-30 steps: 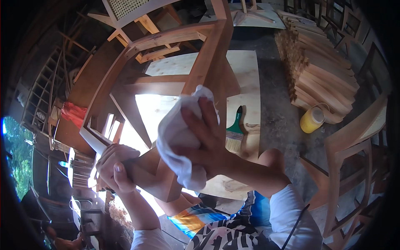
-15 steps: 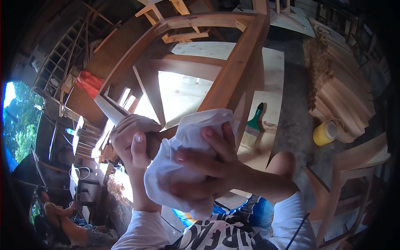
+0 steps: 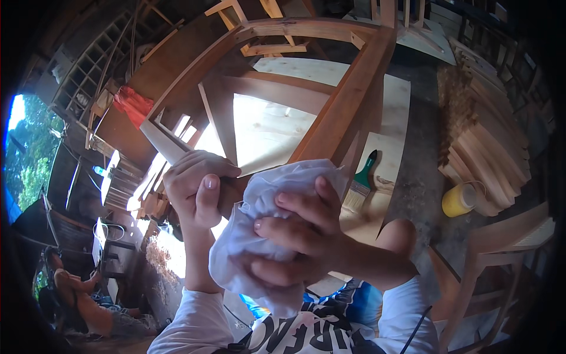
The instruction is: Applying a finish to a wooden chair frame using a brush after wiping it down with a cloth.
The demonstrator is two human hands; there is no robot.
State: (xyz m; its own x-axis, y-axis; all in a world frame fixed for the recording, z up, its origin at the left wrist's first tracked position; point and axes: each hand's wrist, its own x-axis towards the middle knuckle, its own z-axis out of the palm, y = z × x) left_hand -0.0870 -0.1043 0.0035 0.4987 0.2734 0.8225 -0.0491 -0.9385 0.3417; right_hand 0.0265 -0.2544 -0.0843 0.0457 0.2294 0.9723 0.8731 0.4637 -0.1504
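Note:
In front of me stands a reddish-brown wooden furniture frame, with curved rails and a thick straight bar running toward me. My left hand is closed around the near end of its left side, thumb on top. A crumpled white cloth lies over the near part of the frame, hiding the wood beneath it. Spread across the cloth, the fingers of my right hand press and grip it. Right of the frame, a flat paintbrush with a green handle and pale bristles lies on a light board.
Pale plywood lies under the frame. To the right are a yellow container, stacked curved wood pieces and another wooden frame. A red cloth or bag hangs at upper left. Another person sits at lower left.
The view has shifted slightly, so the frame and floor objects appear a little further right and lower. My right hand, blurred before, now shows sharply on the cloth. Both hands keep their holds.

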